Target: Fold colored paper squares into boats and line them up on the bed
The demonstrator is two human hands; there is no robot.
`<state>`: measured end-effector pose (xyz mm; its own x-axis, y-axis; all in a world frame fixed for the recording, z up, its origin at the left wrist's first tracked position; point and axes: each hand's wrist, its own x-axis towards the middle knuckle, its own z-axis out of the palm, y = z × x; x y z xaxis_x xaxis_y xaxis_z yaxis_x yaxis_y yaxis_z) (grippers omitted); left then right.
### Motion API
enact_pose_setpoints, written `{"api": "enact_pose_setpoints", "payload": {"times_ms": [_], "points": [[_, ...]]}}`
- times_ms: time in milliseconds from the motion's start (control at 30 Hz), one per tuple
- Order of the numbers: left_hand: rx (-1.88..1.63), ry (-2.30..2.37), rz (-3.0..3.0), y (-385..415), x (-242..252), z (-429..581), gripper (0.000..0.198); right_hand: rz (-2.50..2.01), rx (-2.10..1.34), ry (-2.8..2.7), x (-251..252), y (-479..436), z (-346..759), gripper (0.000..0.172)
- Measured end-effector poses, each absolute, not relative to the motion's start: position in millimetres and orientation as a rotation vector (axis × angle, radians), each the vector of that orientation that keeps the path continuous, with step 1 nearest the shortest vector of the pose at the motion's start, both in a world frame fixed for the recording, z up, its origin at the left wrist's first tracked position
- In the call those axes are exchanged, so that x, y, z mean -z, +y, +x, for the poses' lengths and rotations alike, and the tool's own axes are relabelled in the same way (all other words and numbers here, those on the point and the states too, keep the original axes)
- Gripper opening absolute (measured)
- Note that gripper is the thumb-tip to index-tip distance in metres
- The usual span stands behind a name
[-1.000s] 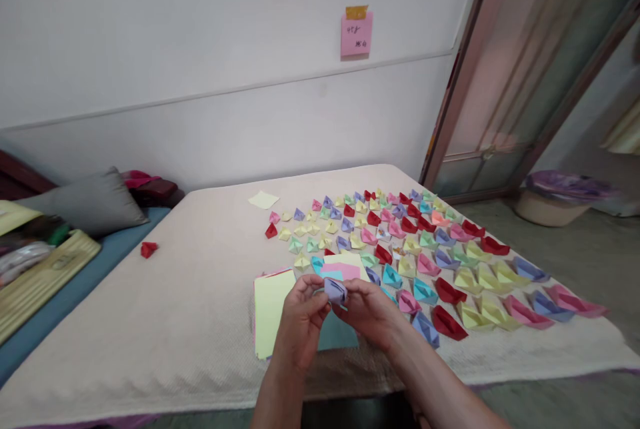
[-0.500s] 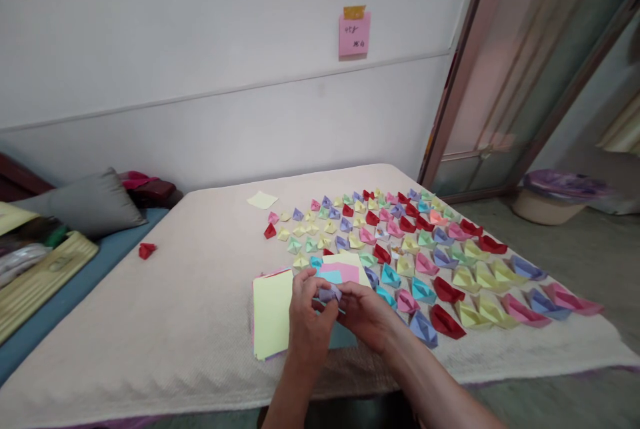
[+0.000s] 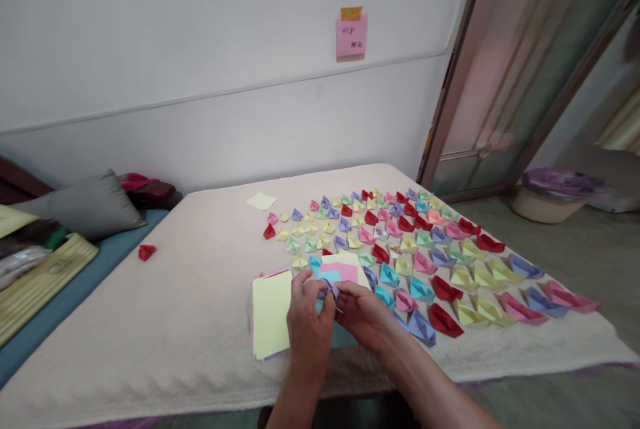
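Observation:
Both my hands meet over the front of the table and pinch a small folded purple paper piece. My left hand closes on it from the left, my right hand from the right. Only a sliver of the purple paper shows between my fingertips. Under my hands lies a stack of coloured square sheets, yellow on top, with a blue sheet and a pink sheet beside it. Several small folded paper boats in red, yellow, pink, blue, green and purple cover the table to the right.
The table has a white textured cloth. A loose yellow sheet lies far back and one red paper boat sits off to the left. A grey cushion and a bench are at left. A pink note hangs on the wall.
My hands have dropped lower toward the table and closed tighter round the purple paper, which was more exposed a second ago. Nothing else on the table has moved.

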<state>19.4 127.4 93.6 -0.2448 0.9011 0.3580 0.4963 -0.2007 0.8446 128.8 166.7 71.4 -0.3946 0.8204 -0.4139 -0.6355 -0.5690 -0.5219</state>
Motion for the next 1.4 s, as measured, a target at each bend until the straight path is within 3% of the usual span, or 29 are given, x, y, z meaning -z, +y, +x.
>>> {"api": "enact_pose_setpoints", "payload": {"times_ms": [300, 400, 533, 800, 1100, 1400], "points": [[-1.525, 1.67, 1.301, 135.8, -93.8, 9.1, 0.009, -0.806, -1.973, -0.563, -85.4, 159.5, 129.9, 0.011], [-1.492, 1.687, 1.136, 139.1, -91.1, 2.6, 0.012, -0.926, -1.843, -0.831, -92.3, 153.6, 126.6, 0.015], [-1.465, 1.657, 1.112, 137.7, -87.3, 2.3, 0.015, -1.076, -1.597, -1.017, -91.6, 151.4, 120.9, 0.005], [-1.497, 1.62, 1.224, 132.7, -99.9, 10.5, 0.015, -1.13, -1.378, -1.064, -81.5, 157.7, 121.3, 0.014], [-1.487, 1.395, 1.013, 133.8, -94.0, 4.8, 0.019, -1.114, -1.502, -1.117, -91.2, 161.2, 133.9, 0.016], [-1.37, 1.452, 1.017, 138.9, -90.8, 0.4, 0.02, -1.156, -1.453, -1.373, -89.2, 165.4, 137.8, 0.008]]}}
